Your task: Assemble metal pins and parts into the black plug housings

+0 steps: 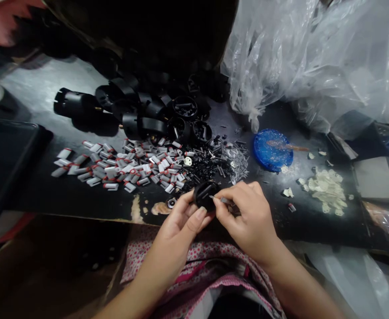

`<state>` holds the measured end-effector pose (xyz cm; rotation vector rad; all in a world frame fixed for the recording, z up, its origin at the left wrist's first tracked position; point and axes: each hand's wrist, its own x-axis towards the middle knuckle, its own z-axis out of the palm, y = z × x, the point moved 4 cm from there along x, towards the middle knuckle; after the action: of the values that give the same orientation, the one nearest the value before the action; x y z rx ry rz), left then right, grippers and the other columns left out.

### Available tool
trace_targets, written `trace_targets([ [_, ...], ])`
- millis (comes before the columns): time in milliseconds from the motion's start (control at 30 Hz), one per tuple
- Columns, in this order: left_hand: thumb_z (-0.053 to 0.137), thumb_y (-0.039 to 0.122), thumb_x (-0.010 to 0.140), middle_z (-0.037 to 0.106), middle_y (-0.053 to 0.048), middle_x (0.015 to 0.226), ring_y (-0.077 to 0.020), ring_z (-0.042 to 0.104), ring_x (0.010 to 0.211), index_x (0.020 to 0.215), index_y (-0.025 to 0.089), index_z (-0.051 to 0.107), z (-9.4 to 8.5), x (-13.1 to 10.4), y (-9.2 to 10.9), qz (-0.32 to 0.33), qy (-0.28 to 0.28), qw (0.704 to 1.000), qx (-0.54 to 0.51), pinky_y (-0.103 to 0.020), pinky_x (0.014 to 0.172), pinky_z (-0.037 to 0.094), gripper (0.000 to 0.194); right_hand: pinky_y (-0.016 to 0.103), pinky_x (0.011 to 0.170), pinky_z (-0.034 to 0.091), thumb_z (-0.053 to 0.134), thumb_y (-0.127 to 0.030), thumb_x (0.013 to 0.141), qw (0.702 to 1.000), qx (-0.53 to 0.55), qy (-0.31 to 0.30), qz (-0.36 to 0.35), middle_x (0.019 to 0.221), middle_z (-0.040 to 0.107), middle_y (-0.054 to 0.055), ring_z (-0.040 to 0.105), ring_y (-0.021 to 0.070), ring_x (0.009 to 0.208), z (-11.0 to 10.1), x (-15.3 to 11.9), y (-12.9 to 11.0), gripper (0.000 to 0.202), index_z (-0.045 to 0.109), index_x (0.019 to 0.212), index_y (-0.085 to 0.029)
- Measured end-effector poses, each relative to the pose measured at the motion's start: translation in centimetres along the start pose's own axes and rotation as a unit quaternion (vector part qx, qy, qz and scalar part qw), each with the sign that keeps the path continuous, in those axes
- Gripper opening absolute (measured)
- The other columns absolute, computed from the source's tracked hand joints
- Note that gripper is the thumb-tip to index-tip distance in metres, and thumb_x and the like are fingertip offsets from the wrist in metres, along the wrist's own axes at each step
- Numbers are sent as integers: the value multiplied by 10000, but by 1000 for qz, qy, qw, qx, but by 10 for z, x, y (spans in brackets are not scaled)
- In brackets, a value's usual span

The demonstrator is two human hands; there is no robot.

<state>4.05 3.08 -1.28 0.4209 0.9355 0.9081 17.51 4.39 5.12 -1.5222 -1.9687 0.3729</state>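
Note:
Near the table's front edge, my left hand (pixel 182 223) grips a round black plastic housing (pixel 201 193) between thumb and fingers, its open face turned up. My right hand (pixel 249 217) is closed in a pinch at the right rim of that housing. A small grey piece (pixel 225 200) shows between its thumb and fingertips; its exact kind is too small to make out. Just beyond both hands lie small black parts and springs (pixel 199 166) and a heap of thin grey slivers (pixel 237 161). To their left spreads a pile of grey sleeves with red ends (pixel 127 170).
Black cylindrical housings (pixel 76 104) crowd the back of the table. A blue lid (pixel 272 155) carries a brown stick (pixel 297 148). Right of it lie flat cream pieces (pixel 327 190). Clear plastic bags (pixel 274 53) hang over the back right; a dark tray-like object (pixel 6 155) stands left.

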Motion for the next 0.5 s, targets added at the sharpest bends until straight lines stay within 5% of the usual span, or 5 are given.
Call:
trace_targets([
  [267,696,310,874,732,1,1163,-185,667,1108,1131,306,668,-5,4,-2,10,-30,998,51,-287,970,522,258,339,709,304,563,-107,897,996,-51,-43,-65,725,675,16,564,142,651,1,4,-2,146,676,811,-144],
  [400,760,321,810,726,-39,1186,-231,668,1116,1101,261,697,-6,6,3,-5,-48,991,123,-301,983,520,304,339,716,298,549,-146,921,994,-62,-81,-30,754,682,26,585,157,704,1,3,-2,162,668,811,-144],
  [500,813,310,748,735,-30,1174,-231,691,1064,1073,253,724,-7,7,2,-20,-5,995,93,-249,888,572,342,344,733,302,551,-199,950,992,-61,-109,-7,835,715,21,619,161,767,-1,-3,-1,144,684,910,-162],
])
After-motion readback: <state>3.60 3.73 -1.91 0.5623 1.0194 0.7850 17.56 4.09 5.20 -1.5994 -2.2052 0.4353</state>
